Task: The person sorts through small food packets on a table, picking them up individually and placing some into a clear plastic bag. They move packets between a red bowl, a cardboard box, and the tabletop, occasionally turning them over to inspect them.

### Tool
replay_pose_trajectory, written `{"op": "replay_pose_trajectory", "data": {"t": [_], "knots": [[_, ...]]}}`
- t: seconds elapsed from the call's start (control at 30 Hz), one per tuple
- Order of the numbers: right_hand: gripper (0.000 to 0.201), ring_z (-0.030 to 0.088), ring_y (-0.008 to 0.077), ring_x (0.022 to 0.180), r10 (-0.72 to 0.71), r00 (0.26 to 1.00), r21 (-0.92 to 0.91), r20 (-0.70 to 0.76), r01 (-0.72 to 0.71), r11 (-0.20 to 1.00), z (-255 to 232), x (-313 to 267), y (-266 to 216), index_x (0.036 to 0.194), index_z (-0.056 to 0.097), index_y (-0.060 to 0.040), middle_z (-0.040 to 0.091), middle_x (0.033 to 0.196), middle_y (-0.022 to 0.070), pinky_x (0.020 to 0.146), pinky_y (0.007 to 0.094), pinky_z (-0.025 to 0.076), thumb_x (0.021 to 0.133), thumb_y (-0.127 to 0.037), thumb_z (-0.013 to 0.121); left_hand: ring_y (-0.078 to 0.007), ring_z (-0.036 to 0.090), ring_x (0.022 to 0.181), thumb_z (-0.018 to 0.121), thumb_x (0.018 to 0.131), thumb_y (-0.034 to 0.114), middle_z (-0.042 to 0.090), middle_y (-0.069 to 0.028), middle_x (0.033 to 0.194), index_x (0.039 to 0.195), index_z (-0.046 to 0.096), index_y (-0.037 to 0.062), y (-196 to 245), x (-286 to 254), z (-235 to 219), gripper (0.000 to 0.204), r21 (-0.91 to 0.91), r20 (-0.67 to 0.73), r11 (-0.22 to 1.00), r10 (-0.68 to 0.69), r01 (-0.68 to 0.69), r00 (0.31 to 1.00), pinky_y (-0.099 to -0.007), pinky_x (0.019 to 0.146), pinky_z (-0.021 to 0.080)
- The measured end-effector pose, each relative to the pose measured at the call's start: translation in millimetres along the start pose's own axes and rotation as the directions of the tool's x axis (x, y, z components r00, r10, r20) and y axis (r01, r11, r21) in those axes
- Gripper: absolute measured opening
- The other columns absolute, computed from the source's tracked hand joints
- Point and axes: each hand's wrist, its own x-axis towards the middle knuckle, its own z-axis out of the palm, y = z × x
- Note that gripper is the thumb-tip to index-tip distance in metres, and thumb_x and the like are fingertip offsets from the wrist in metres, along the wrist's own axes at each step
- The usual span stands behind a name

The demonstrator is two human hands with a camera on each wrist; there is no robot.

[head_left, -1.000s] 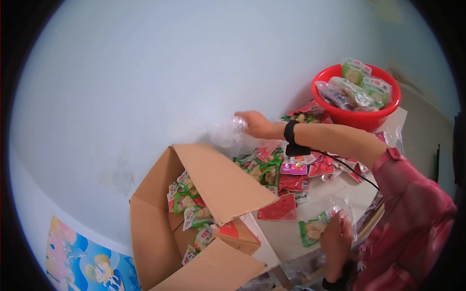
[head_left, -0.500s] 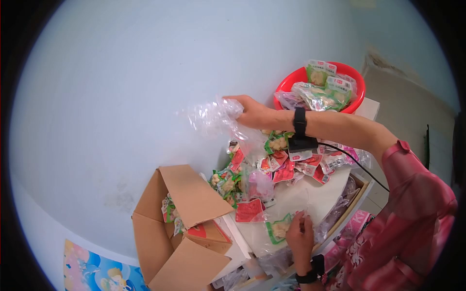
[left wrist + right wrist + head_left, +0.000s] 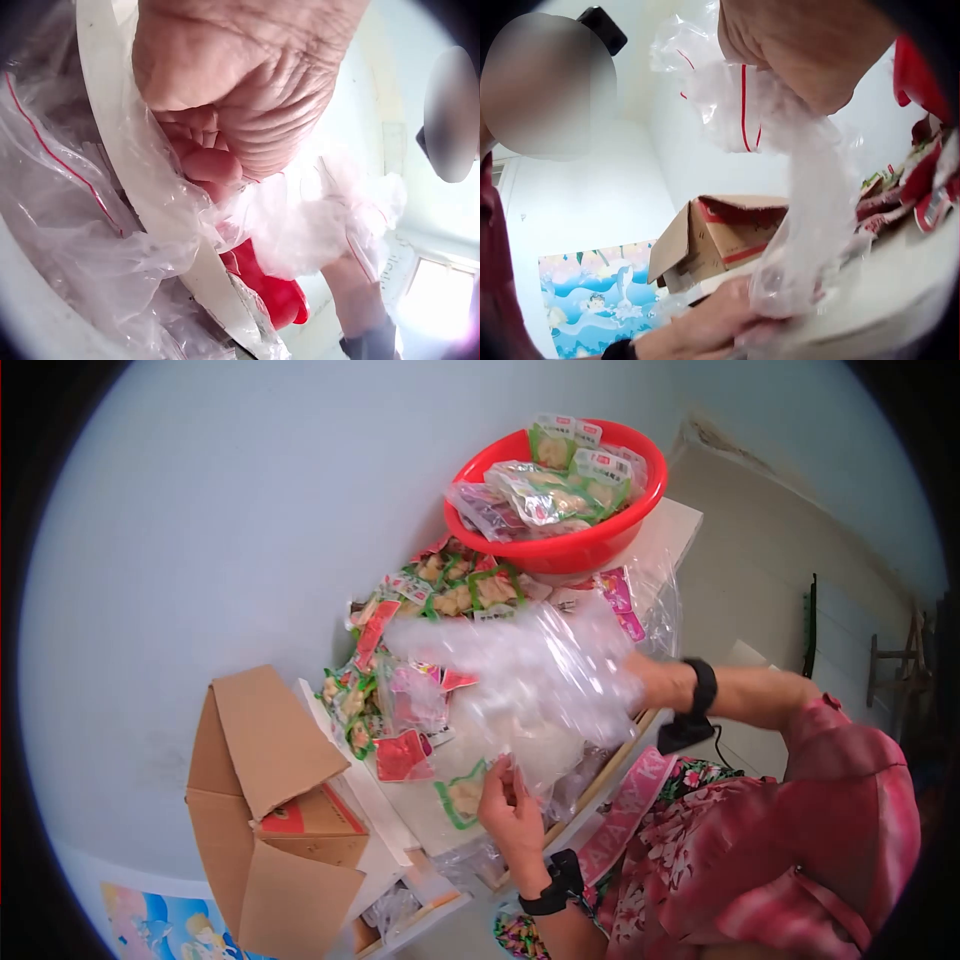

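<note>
My right hand [image 3: 802, 52] grips a bunch of clear zip-lock bags [image 3: 742, 112] with red strips along their mouths. In the head view this bunch is blurred and hides most of that hand. Below it, close to the table's front edge, my left hand [image 3: 512, 820] pinches thin clear plastic [image 3: 217, 217] between thumb and fingers. A green-edged packet of pale food [image 3: 462, 797] lies on the table just left of the left fingertips, overlapped by clear plastic. The hanging bags reach down to the left hand in the right wrist view.
Piled green and red food packets [image 3: 450, 595] lie along the wall. A red basin [image 3: 560, 550] full of packets stands behind them. At left is a cardboard box [image 3: 275, 740] with raised flaps. A drawer [image 3: 142, 172] under the table edge holds clear bags.
My right hand has swung from beside the wall back toward my left hand, carrying the bunch of bags. The left hand keeps pinching plastic near the packet. The head view has turned right.
</note>
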Motion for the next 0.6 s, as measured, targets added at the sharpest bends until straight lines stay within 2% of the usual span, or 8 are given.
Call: {"op": "replay_pose_trajectory", "data": {"t": [0.03, 0.07, 0.13, 0.2, 0.3, 0.43, 0.53, 0.6], "knots": [[0.037, 0.062, 0.0214, 0.111, 0.077, 0.996, 0.058, -0.037, -0.074, 0.996, 7.5, -20.7, 10.2, 0.128, 0.062, -0.0026, 0.064, 0.123, 0.0090, 0.098, 0.0370, 0.050, 0.097, -0.019, 0.073, -0.0083, 0.060, 0.068, 0.068, 0.098, 0.007, 0.067, -0.0047, 0.085, 0.118, 0.069, -0.0018, 5.5, 0.1, -1.3, 0.022, 0.084, 0.005, 0.996, -0.042, 0.041, 0.999, -0.0284, 0.062, 0.054], [0.038, 0.063, 0.0245, 0.112, 0.152, 0.986, 0.121, -0.074, -0.143, 0.982, 15.0, -41.4, 20.5, 0.128, 0.061, -0.0029, 0.063, 0.124, 0.0112, 0.098, 0.0383, 0.050, 0.097, -0.021, 0.074, -0.0077, 0.060, 0.068, 0.068, 0.098, 0.008, 0.067, -0.0040, 0.085, 0.118, 0.069, -0.0021, 2.6, 2.4, -3.2, 0.022, 0.121, 0.011, 0.988, 0.100, -0.101, 0.995, -0.0278, 0.063, 0.054], [0.039, 0.065, 0.0301, 0.110, 0.097, 0.940, -0.057, 0.328, -0.082, 0.995, -13.5, -65.9, -3.7, 0.129, 0.060, -0.0032, 0.062, 0.121, 0.0141, 0.096, 0.0399, 0.051, 0.096, -0.020, 0.074, -0.0065, 0.058, 0.068, 0.068, 0.099, 0.009, 0.066, -0.0026, 0.085, 0.118, 0.069, -0.0028, -14.9, 5.6, -4.5, 0.022, 0.166, 0.009, 0.948, 0.275, -0.273, 0.961, -0.0259, 0.064, 0.052], [0.038, 0.065, 0.0349, 0.107, 0.081, 0.891, -0.122, 0.446, -0.030, 0.992, -17.3, -83.3, -4.1, 0.126, 0.060, -0.0036, 0.061, 0.117, 0.0160, 0.093, 0.0430, 0.052, 0.092, -0.014, 0.073, -0.0053, 0.057, 0.069, 0.068, 0.100, 0.010, 0.065, -0.0011, 0.085, 0.119, 0.068, -0.0037, -25.7, 8.7, 0.6, 0.024, 0.185, -0.025, 0.923, 0.347, -0.337, 0.938, -0.0232, 0.064, 0.049], [0.038, 0.063, 0.0393, 0.105, 0.149, 0.816, -0.327, 0.559, 0.052, 0.944, -32.3, -101.8, 3.3, 0.122, 0.062, -0.0054, 0.061, 0.113, 0.0166, 0.088, 0.0475, 0.053, 0.085, -0.006, 0.069, -0.0065, 0.057, 0.064, 0.066, 0.101, 0.010, 0.067, -0.0029, 0.085, 0.121, 0.067, -0.0030, -3.2, 2.0, 0.9, 0.024, 0.018, -0.015, 0.999, 0.042, -0.041, 0.999, -0.0220, 0.058, 0.045], [0.045, 0.065, 0.0399, 0.098, 0.202, 0.758, -0.512, 0.620, 0.197, 0.836, -47.7, -99.0, 3.4, 0.120, 0.063, -0.0086, 0.065, 0.106, 0.0165, 0.079, 0.0508, 0.054, 0.075, -0.001, 0.065, -0.0050, 0.056, 0.062, 0.063, 0.101, 0.005, 0.069, -0.0043, 0.088, 0.123, 0.065, -0.0038, 2.4, -0.7, 3.3, 0.023, 0.038, -0.001, 0.999, 0.032, -0.032, 0.999, -0.0204, 0.054, 0.043], [0.046, 0.067, 0.0401, 0.087, 0.440, 0.684, -0.622, 0.582, 0.025, 0.783, -54.4, -111.5, 21.4, 0.121, 0.063, -0.0100, 0.066, 0.094, 0.0170, 0.071, 0.0514, 0.053, 0.076, -0.005, 0.066, -0.0051, 0.054, 0.060, 0.063, 0.102, 0.006, 0.068, -0.0055, 0.088, 0.121, 0.064, -0.0045, -3.1, -0.7, 4.8, 0.022, 0.053, -0.016, 0.996, 0.071, -0.070, 0.997, -0.0198, 0.052, 0.041], [0.041, 0.067, 0.0403, 0.081, 0.482, 0.718, -0.676, 0.502, -0.023, 0.737, -50.7, -116.4, 35.7, 0.118, 0.064, -0.0098, 0.066, 0.088, 0.0182, 0.068, 0.0500, 0.052, 0.076, -0.007, 0.065, -0.0051, 0.054, 0.060, 0.062, 0.102, 0.005, 0.069, -0.0060, 0.089, 0.121, 0.064, -0.0046, -3.0, -0.2, 4.3, 0.022, 0.061, -0.012, 0.995, 0.081, -0.080, 0.997, -0.0201, 0.052, 0.042]]}}
